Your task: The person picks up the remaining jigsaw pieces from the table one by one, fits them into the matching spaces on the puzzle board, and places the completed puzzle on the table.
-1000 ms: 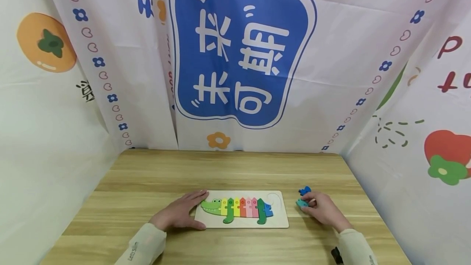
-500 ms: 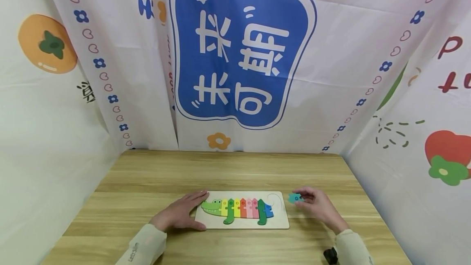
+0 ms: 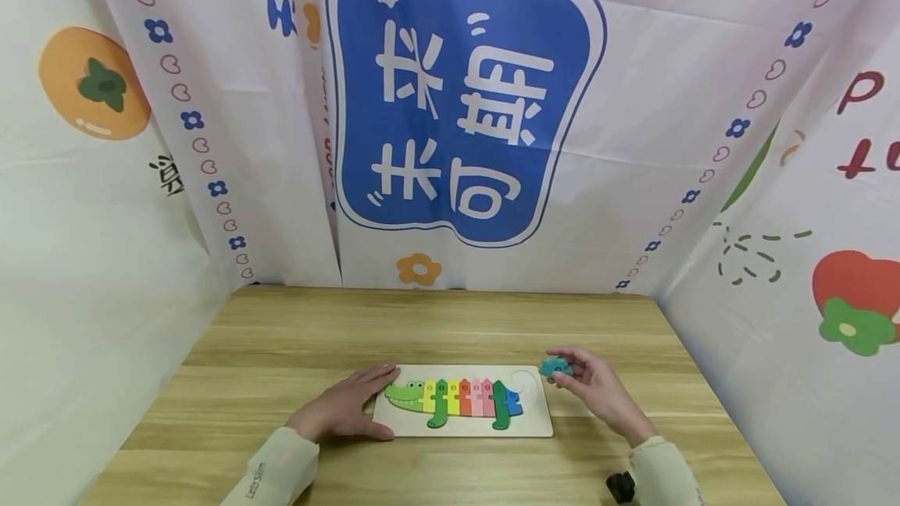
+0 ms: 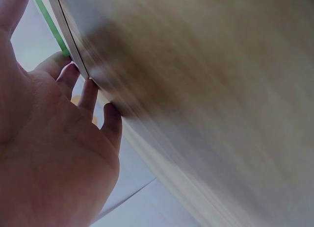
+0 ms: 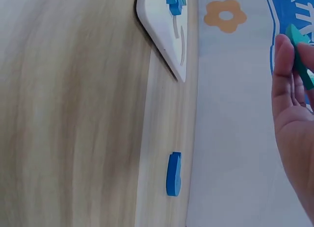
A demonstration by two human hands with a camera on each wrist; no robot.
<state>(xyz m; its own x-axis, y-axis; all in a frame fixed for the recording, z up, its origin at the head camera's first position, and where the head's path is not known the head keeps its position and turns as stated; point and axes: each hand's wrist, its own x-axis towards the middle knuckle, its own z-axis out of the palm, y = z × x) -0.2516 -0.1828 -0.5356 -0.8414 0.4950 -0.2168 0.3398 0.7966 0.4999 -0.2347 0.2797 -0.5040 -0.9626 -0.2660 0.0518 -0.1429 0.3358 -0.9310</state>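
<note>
A wooden crocodile puzzle board lies on the table. Its green head piece is at the left, several coloured body pieces sit in the middle, and a blue piece is toward the tail. My left hand rests at the board's left end, thumb and fingers spread and fingertips at its edge. Between thumb and fingers my right hand pinches a teal puzzle piece, held up at the board's upper right corner. The right wrist view shows that piece edge-on, raised above the table.
Another blue puzzle piece lies on the table right of the board; in the head view the right hand hides it. A small black device is by the right sleeve. Printed cloth hangs behind the wooden table.
My right hand has lifted the teal puzzle piece from beside the blue one and carried it leftward to the board's upper right corner, turning it on the way. The left hand stays put.
</note>
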